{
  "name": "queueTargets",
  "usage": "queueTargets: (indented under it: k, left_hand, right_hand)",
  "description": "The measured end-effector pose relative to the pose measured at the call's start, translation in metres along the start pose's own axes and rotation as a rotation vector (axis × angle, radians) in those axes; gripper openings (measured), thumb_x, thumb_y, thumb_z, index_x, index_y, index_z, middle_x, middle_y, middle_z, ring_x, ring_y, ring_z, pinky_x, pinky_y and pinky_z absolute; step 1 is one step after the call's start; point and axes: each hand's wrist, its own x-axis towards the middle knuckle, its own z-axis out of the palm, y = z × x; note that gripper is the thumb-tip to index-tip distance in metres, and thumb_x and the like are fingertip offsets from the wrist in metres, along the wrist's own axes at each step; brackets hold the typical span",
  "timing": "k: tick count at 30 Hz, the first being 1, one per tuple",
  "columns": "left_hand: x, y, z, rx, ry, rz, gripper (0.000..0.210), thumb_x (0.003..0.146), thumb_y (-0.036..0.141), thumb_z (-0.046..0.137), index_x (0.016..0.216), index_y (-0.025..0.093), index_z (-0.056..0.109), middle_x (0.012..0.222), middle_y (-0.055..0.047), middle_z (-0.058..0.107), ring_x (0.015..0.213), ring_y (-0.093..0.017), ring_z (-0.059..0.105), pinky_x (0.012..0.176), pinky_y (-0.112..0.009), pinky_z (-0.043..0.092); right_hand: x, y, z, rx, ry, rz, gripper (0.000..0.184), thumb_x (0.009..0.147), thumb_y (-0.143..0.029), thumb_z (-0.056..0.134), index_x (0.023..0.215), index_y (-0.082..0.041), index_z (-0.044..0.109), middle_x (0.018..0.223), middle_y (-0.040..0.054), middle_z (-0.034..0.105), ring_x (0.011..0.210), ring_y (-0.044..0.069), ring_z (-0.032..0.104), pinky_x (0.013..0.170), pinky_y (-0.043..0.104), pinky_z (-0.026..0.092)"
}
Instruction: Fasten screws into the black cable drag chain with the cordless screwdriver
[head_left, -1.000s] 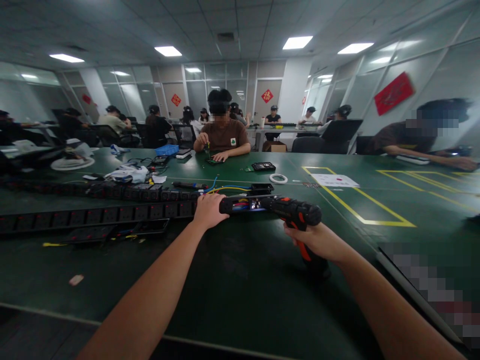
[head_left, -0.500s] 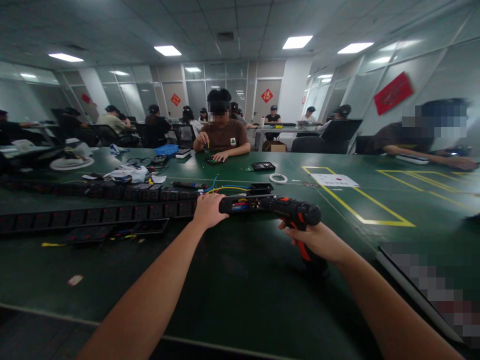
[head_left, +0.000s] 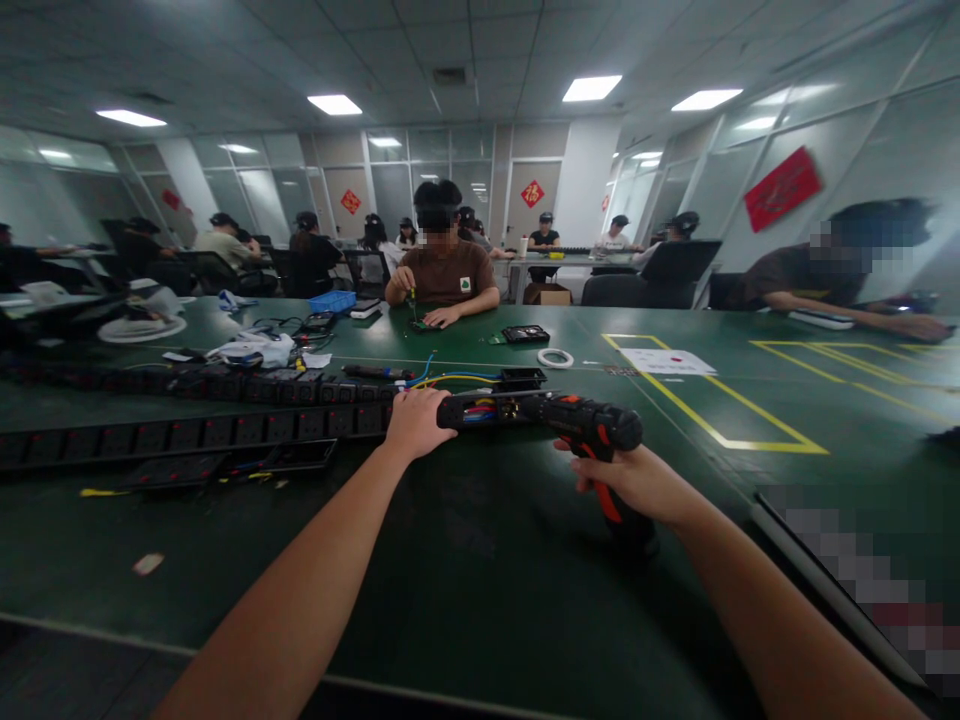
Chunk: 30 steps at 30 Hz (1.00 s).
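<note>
On the green table [head_left: 450,590], a black socket strip [head_left: 202,433] is laid from left to middle, gripped near its open right end by the left hand [head_left: 418,422]; a drill [head_left: 592,417] is held by the right hand [head_left: 634,482].

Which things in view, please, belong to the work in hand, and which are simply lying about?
In use:
power drill, held in the right hand
black socket strip, held by the left hand
coloured wires in the strip's opening

Apparently just lying about:
white ring
printed sheet
blue basket
</note>
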Motion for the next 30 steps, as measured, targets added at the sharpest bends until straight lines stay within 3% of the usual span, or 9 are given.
queueTargets:
  k: [3, 6, 8, 24, 30]
  left_hand:
    - [0.000, 0.001, 0.000, 0.001, -0.012, -0.003, 0.063, 0.071, 0.049, 0.081, 0.127, 0.029, 0.061, 0.128, -0.007, 0.065, 0.121, -0.034, 0.055, 0.105, -0.049, 0.034]
    - [0.000, 0.001, -0.001, -0.002, -0.010, -0.003, 0.062, 0.071, 0.048, 0.080, 0.127, 0.029, 0.061, 0.129, -0.008, 0.065, 0.121, -0.034, 0.055, 0.106, -0.049, 0.033]
    - [0.000, 0.000, -0.001, -0.005, -0.005, 0.003, 0.062, 0.071, 0.049, 0.080, 0.127, 0.029, 0.061, 0.129, -0.008, 0.065, 0.120, -0.034, 0.055, 0.105, -0.049, 0.033]
    - [0.000, 0.002, -0.004, -0.006, -0.020, -0.009, 0.062, 0.072, 0.050, 0.079, 0.127, 0.028, 0.060, 0.130, -0.008, 0.064, 0.121, -0.034, 0.055, 0.105, -0.049, 0.034]
    - [0.000, 0.002, -0.003, -0.012, -0.020, -0.012, 0.061, 0.072, 0.049, 0.079, 0.127, 0.028, 0.060, 0.130, -0.008, 0.064, 0.121, -0.034, 0.055, 0.104, -0.049, 0.035]
  right_hand:
    - [0.000, 0.003, 0.000, -0.014, 0.002, -0.010, 0.040, 0.080, -0.037, 0.068, 0.115, -0.019, 0.068, 0.088, 0.0063, 0.075, 0.074, 0.024, 0.069, 0.076, 0.042, 0.054]
    - [0.000, 0.001, 0.001, 0.016, 0.007, -0.029, 0.037, 0.078, -0.037, 0.069, 0.112, -0.021, 0.068, 0.108, 0.0083, 0.074, 0.072, 0.021, 0.069, 0.076, 0.041, 0.055]
    - [-0.001, -0.001, 0.002, 0.027, 0.002, -0.040, 0.035, 0.077, -0.037, 0.069, 0.109, -0.021, 0.068, 0.110, 0.0083, 0.073, 0.071, 0.020, 0.068, 0.076, 0.041, 0.055]
    - [-0.003, -0.007, 0.003, -0.024, 0.021, -0.039, 0.026, 0.076, -0.039, 0.068, 0.092, -0.019, 0.065, 0.073, 0.0008, 0.064, 0.067, 0.020, 0.061, 0.068, 0.035, 0.049]
    - [-0.001, -0.001, 0.002, -0.051, 0.016, -0.031, 0.026, 0.077, -0.040, 0.069, 0.092, -0.019, 0.064, 0.069, -0.0004, 0.062, 0.067, 0.020, 0.061, 0.068, 0.035, 0.049]
